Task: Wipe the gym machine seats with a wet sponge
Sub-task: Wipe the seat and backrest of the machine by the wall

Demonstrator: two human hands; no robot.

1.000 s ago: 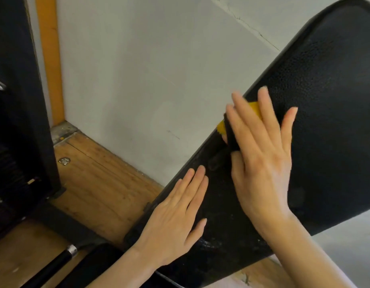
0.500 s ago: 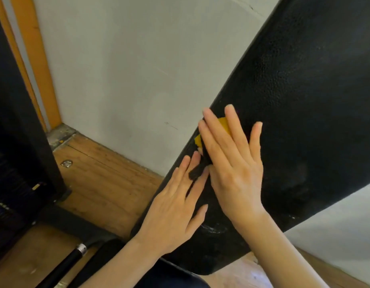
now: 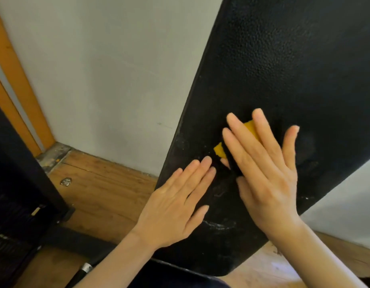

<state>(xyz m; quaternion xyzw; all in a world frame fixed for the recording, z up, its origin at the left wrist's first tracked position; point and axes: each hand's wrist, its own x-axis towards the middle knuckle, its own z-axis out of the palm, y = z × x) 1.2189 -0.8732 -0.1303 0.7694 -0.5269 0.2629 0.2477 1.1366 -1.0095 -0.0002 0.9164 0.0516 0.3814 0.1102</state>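
Grey wall and wood floor behind; right hand presses sponge flat on tilted black pad with fingers spread, left hand flat beside it bracing; advise even pressure, overlapping passes toward the white smears low on pad.

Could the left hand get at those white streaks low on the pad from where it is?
Probably yes. The left hand lies flat on the black pad, and the white streaks sit bare just beside its thumb. The right hand presses the sponge higher up, clear of them.
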